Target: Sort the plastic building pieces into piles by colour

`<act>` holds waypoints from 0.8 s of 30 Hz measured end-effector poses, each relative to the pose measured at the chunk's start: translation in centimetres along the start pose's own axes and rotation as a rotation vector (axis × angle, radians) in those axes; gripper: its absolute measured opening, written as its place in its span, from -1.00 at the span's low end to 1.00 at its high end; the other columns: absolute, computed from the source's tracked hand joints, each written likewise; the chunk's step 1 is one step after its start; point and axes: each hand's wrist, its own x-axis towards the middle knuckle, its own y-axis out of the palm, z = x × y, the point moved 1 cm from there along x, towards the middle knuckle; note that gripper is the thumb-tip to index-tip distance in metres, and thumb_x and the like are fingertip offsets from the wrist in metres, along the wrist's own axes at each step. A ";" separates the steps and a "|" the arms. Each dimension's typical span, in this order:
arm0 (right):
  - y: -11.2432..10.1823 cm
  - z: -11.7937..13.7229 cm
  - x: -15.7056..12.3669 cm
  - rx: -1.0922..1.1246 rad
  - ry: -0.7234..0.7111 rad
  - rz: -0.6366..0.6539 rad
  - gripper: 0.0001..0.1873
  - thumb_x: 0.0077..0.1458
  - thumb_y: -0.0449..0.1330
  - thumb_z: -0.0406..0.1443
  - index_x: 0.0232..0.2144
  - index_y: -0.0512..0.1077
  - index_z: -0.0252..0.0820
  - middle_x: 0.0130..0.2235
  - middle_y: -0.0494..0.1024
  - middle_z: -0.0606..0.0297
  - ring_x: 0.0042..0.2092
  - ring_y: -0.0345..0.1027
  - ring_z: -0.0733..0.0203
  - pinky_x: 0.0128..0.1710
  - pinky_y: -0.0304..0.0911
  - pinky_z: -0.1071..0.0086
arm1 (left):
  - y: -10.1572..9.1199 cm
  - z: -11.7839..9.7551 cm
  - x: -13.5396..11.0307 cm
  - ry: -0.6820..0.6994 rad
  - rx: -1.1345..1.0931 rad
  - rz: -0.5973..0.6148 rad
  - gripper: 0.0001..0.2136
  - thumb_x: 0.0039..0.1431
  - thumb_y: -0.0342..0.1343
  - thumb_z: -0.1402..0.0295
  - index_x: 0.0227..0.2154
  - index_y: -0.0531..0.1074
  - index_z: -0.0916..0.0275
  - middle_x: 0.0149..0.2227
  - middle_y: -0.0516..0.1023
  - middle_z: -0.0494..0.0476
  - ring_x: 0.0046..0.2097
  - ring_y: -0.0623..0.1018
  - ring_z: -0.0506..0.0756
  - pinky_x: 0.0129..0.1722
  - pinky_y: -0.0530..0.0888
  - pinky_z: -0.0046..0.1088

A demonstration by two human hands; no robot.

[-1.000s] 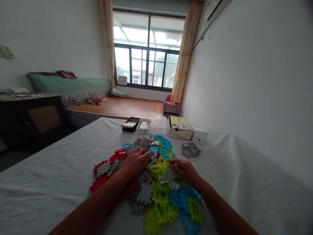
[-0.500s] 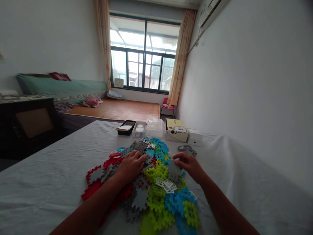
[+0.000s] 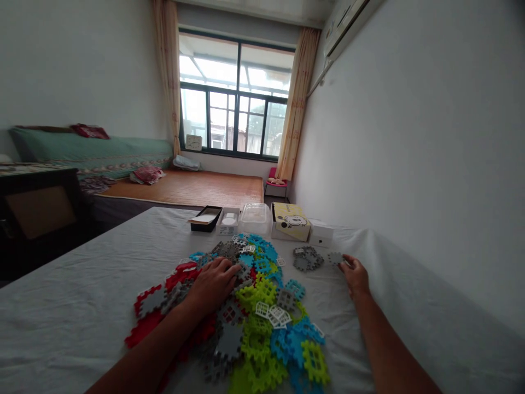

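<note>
1. The surface [image 3: 106,290], covered in pale, wrinkled cloth, fills the lower part of the view.
2. Beyond it is a bed [image 3: 184,186] with a brown mat.
3. Behind the bed is a dark-framed window [image 3: 237,117] between curtains [image 3: 293,109].
4. On the surface lies a big pile of notched puzzle pieces [image 3: 256,323]: red and gray mostly on the left, lime green and blue mostly on the right.
5. Along the far edge stand, from left to right, a black box [image 3: 211,221], a narrow white box [image 3: 228,223], a clear plastic box [image 3: 255,219], a yellow box [image 3: 290,221] with a cartoon face, and a small white box [image 3: 321,235].
6. The left hand [image 3: 214,282] rests palm down on the pile, fingers slightly bent; whether it grips anything underneath cannot be told.
7. The right hand [image 3: 356,275], well apart from the pile, pinches a gray piece by its edge, thumb against fingers.
8. A small gray heap [image 3: 307,260] lies between the pile and that hand.
9. The pinched gray piece [image 3: 334,258] is just right of the heap, near the small white box.
</note>
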 end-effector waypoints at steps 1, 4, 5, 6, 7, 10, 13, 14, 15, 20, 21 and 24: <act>0.7 0.2 -0.1 0.020 0.002 0.014 -0.47 -0.10 0.14 -0.12 -0.09 0.36 -0.29 -0.18 0.53 0.10 -0.23 0.46 0.13 -0.25 0.41 0.31 | 0.0 0.0 0.0 0.000 0.001 0.000 -0.74 0.19 -0.04 0.38 -0.08 0.36 0.06 -0.22 0.44 0.09 -0.06 0.36 0.13 -0.04 0.30 -0.29; 2.8 0.8 -0.3 0.100 -0.007 0.108 -0.45 -0.10 0.14 -0.15 -0.04 0.33 -0.29 -0.08 0.49 0.07 -0.11 0.42 0.11 -0.14 0.37 0.28 | -0.2 -0.1 -0.1 -0.002 0.006 -0.002 -0.74 0.18 -0.04 0.39 -0.08 0.37 0.05 -0.22 0.44 0.09 -0.06 0.36 0.12 -0.05 0.30 -0.31; 3.3 1.0 -0.4 0.087 -0.025 0.169 -0.45 -0.10 0.15 -0.17 -0.03 0.33 -0.29 -0.06 0.48 0.06 -0.08 0.40 0.10 -0.11 0.35 0.26 | -0.2 -0.2 -0.1 -0.002 0.008 -0.003 -0.74 0.18 -0.03 0.39 -0.09 0.37 0.05 -0.22 0.44 0.09 -0.06 0.36 0.12 -0.05 0.30 -0.31; 3.6 1.4 -0.6 0.037 -0.057 0.225 -0.45 -0.10 0.15 -0.19 -0.03 0.33 -0.28 -0.05 0.47 0.05 -0.06 0.38 0.08 -0.08 0.33 0.24 | -0.3 -0.2 -0.1 -0.004 0.011 -0.006 -0.74 0.18 -0.03 0.39 -0.09 0.37 0.06 -0.22 0.44 0.09 -0.06 0.36 0.12 -0.05 0.30 -0.32; 3.8 1.8 -0.8 -0.046 -0.102 0.260 -0.47 -0.10 0.14 -0.20 -0.03 0.35 -0.27 -0.04 0.47 0.06 -0.03 0.36 0.06 -0.06 0.30 0.21 | -0.3 -0.3 -0.1 -0.005 0.014 -0.008 -0.74 0.18 -0.03 0.39 -0.08 0.37 0.06 -0.21 0.44 0.09 -0.06 0.36 0.12 -0.05 0.30 -0.31; 3.8 3.5 -1.8 -0.285 -0.243 0.242 -0.56 -0.05 0.10 -0.21 -0.08 0.40 -0.22 -0.05 0.47 0.08 0.00 0.30 0.02 -0.03 0.25 0.14 | -0.4 -0.3 -0.1 -0.007 0.025 -0.009 -0.75 0.19 -0.04 0.38 -0.08 0.37 0.07 -0.21 0.44 0.09 -0.06 0.36 0.13 -0.05 0.29 -0.30; 4.2 5.9 -3.8 -0.240 -0.298 0.419 -0.63 0.04 0.06 -0.14 -0.14 0.42 -0.18 -0.16 0.52 0.15 -0.15 0.37 0.10 -0.16 0.32 0.23 | -0.4 -0.3 -0.1 -0.002 0.020 -0.004 -0.75 0.18 -0.03 0.38 -0.09 0.37 0.07 -0.22 0.44 0.09 -0.07 0.37 0.13 -0.06 0.30 -0.30; 4.5 6.7 -4.7 -0.200 -0.308 0.559 -0.64 0.06 0.06 -0.12 -0.17 0.43 -0.17 -0.21 0.53 0.17 -0.21 0.39 0.13 -0.22 0.33 0.28 | -0.4 -0.3 -0.1 -0.002 0.018 -0.004 -0.75 0.18 -0.03 0.38 -0.09 0.37 0.07 -0.22 0.44 0.09 -0.07 0.37 0.13 -0.06 0.30 -0.30; 4.8 7.4 -5.6 -0.177 -0.322 0.699 -0.65 0.06 0.08 -0.10 -0.19 0.44 -0.16 -0.24 0.53 0.19 -0.26 0.40 0.16 -0.27 0.33 0.32 | -0.4 -0.3 -0.1 -0.001 0.017 -0.004 -0.75 0.18 -0.03 0.38 -0.08 0.37 0.07 -0.22 0.44 0.10 -0.07 0.37 0.13 -0.06 0.30 -0.30; 5.0 8.7 -8.1 -0.300 -0.412 1.014 -0.44 -0.09 0.24 -0.06 -0.03 0.40 -0.14 -0.08 0.46 0.14 -0.13 0.33 0.09 -0.19 0.30 0.29 | -0.5 -0.5 -0.1 -0.004 0.028 0.001 -0.74 0.17 -0.03 0.36 -0.07 0.37 0.06 -0.21 0.44 0.09 -0.08 0.38 0.14 -0.06 0.31 -0.28; 4.8 8.5 -8.1 -0.321 -0.404 1.035 -0.40 -0.10 0.24 -0.05 0.00 0.37 -0.13 -0.04 0.43 0.13 -0.08 0.31 0.06 -0.15 0.28 0.27 | -0.5 -0.5 -0.1 -0.011 0.034 -0.007 -0.74 0.17 -0.02 0.37 -0.08 0.38 0.05 -0.20 0.45 0.09 -0.08 0.38 0.14 -0.05 0.31 -0.27; 4.4 7.8 -7.6 -0.358 -0.350 1.053 -0.40 -0.11 0.24 -0.03 -0.01 0.39 -0.13 -0.02 0.42 0.13 -0.04 0.27 0.03 -0.05 0.21 0.22 | -0.6 -0.2 -0.1 -0.064 0.066 -0.052 -0.75 0.14 0.00 0.41 -0.13 0.42 0.04 -0.13 0.45 0.10 -0.05 0.38 0.16 -0.02 0.29 -0.24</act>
